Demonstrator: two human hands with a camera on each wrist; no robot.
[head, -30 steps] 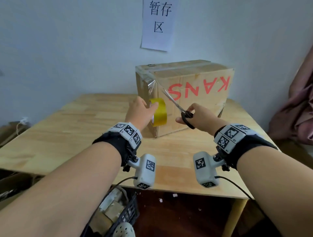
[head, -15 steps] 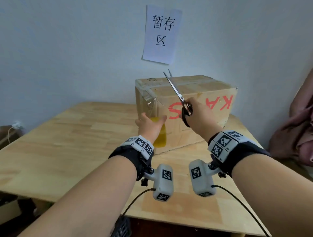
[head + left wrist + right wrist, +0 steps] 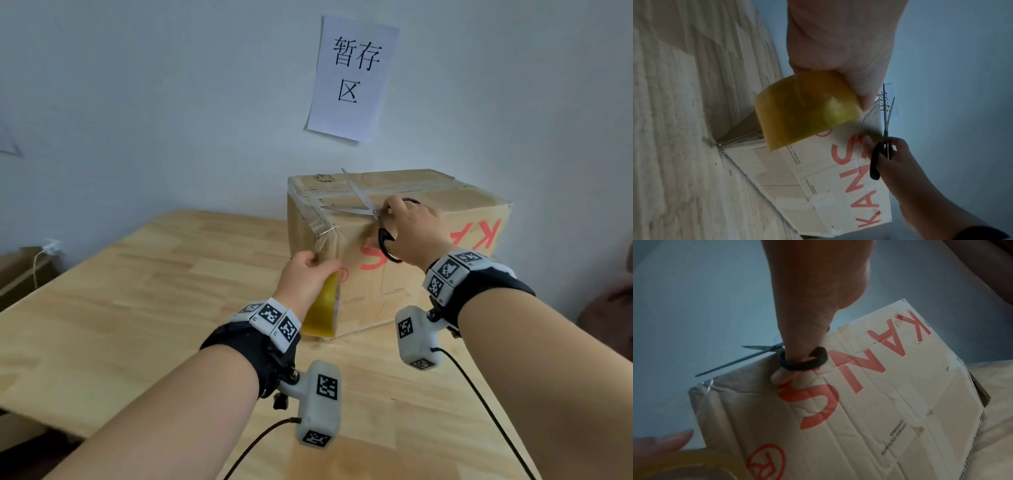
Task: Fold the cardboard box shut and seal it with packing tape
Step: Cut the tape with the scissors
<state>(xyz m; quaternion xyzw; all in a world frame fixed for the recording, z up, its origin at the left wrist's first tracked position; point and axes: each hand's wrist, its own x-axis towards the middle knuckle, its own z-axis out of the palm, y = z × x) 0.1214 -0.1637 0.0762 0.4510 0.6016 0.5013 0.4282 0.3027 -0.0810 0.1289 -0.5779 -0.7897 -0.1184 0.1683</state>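
1. My left grip [image 3: 306,274] is nearest, curled around the yellow roll of packing tape [image 3: 322,308], which I hold upright just beside the near corner of the cardboard box [image 3: 394,274]; in the left wrist view the roll [image 3: 805,110] fills the middle of the picture under my palm [image 3: 840,40]
2. A clear strip of tape [image 3: 325,236] runs from the roll up to the box's near top corner, where it is stuck down
3. My right grip [image 3: 414,229] is a little farther and higher, against the box's front face near its top edge, clenched on the black handles of the scissors [image 3: 370,210]; in the right wrist view a digit of mine passes through one handle loop [image 3: 803,361]
4. The scissor blades are spread apart and point left over the top edge of the box, toward the taped corner; I cannot tell whether they touch the strip
5. The box stands on the wooden table [image 3: 137,291] with its flaps folded shut, tape along its top, and red letters upside down on its front [image 3: 869,369]
6. Farthest back, a white paper sign [image 3: 352,78] with black characters hangs on the wall above the box
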